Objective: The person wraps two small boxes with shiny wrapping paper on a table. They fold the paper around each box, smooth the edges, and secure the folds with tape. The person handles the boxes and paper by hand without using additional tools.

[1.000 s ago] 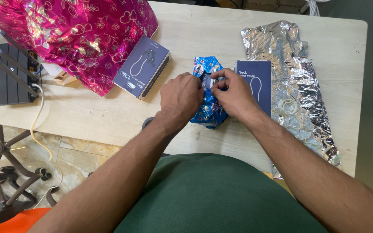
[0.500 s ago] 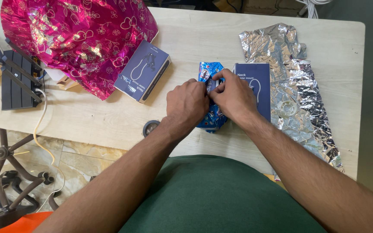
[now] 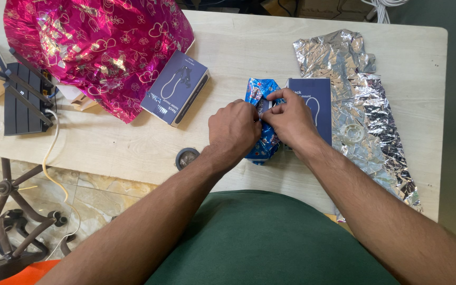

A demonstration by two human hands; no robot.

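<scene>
Both my hands meet over a box wrapped in shiny blue patterned foil [image 3: 259, 95] near the table's front edge. My left hand [image 3: 233, 129] presses down on the wrapped box and pinches the foil. My right hand [image 3: 290, 119] grips the foil's edge from the right side, fingers curled. A dark blue box [image 3: 315, 103] lies right beside the wrapped one, partly under my right hand. Most of the wrapped box is hidden by my hands.
Crumpled silver foil [image 3: 360, 105] lies at the right. A second dark blue box [image 3: 175, 87] and a pink foil sheet [image 3: 91, 47] are at the left. A black router [image 3: 22, 97] with a cable sits at the far left. A roll of tape [image 3: 187, 157] rests near the wooden table's [image 3: 238, 47] front edge.
My hands stay on the blue-wrapped box, with small shifts of the fingers over the foil. The view has moved slightly.
</scene>
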